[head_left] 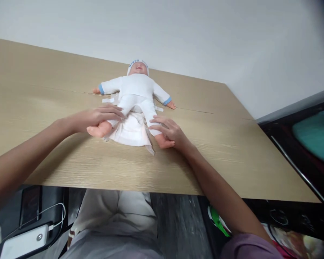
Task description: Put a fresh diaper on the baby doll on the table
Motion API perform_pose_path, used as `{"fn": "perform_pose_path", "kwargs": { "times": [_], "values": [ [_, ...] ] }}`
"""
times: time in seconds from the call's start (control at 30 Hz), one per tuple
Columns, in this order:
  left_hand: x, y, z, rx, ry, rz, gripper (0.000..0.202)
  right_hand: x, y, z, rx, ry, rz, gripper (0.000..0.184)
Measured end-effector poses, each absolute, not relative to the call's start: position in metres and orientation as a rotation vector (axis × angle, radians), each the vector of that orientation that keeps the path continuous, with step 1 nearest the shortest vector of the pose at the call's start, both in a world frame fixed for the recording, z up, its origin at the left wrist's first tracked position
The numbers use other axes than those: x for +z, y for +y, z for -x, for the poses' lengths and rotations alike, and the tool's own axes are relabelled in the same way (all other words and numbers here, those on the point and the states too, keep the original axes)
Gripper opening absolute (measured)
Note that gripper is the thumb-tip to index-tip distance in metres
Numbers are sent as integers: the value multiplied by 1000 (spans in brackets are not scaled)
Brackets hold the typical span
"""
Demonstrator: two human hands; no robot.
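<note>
"On a wood-grained table (pixel 232 154), a doll (pixel 137 86) lies on its back, head toward a pale wall (pixel 194 39), bare feet toward the person, arms flung wide and legs parted."

"What is it wearing?"

"A white outfit with blue cuffs (pixel 167 101) and a white cap (pixel 137 61) bearing blue lettering. An unfastened diaper (pixel 131 131) sits beneath its hips, laid out between the legs, with pale tabs (pixel 108 100) showing on either side of the waist."

"And the person's hands?"

"The left hand (pixel 99 117) lies across one lower leg, its fingers close together; the right hand (pixel 172 131) lies over the other, its fingers slightly apart."

"Is the grip closed around either leg?"

"That cannot be told: the thumbs are hidden, as is the underside of each leg."

"What surrounds the scene?"

"Below the table's near edge are the person's light trousers (pixel 118 205) and, at left, a white device (pixel 27 241) with a cable (pixel 61 203) plugged in. A bright green item (pixel 220 222) shows beside the right arm; at the far right is a teal shape (pixel 317 136), too blurred to identify."
</note>
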State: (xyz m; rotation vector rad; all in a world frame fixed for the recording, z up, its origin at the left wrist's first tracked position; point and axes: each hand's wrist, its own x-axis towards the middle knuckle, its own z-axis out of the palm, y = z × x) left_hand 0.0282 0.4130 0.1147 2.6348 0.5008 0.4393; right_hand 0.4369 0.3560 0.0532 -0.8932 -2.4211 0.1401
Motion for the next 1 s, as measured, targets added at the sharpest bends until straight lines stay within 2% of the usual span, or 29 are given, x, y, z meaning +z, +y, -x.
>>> {"fn": "perform_pose_path", "kwargs": {
  "times": [0.17,0.33,0.4,0.43,0.53,0.57,0.6,0.7,0.77,0.93,1.0],
  "values": [
    [98,416,-23,449,485,-2656,50,54,362,-437,207,-2434,873,54],
    [98,416,-23,379,474,-2702,64,68,356,-434,404,-2342,896,47],
    [99,415,-24,359,478,-2705,67,76,342,-422,367,-2375,994,39],
    [99,414,-24,350,479,-2704,67,79,333,-413,303,-2405,1060,41],
    [101,411,-25,334,491,-2676,62,80,306,-385,65,-2473,1238,75],
    [103,410,-25,325,503,-2655,60,77,299,-377,14,-2474,1274,80],
    [106,409,-25,310,521,-2630,58,75,294,-371,-18,-2470,1302,78],
    [120,403,-28,225,627,-2542,52,68,293,-365,-58,-2440,1358,54],
    [127,396,-34,191,759,-2488,50,68,300,-368,-54,-2405,1362,49],
    [121,380,-61,289,988,-2512,79,75,327,-381,36,-2265,1381,33],
    [114,381,-70,403,1004,-2574,66,77,340,-385,97,-2162,1399,27]
  ]
}}
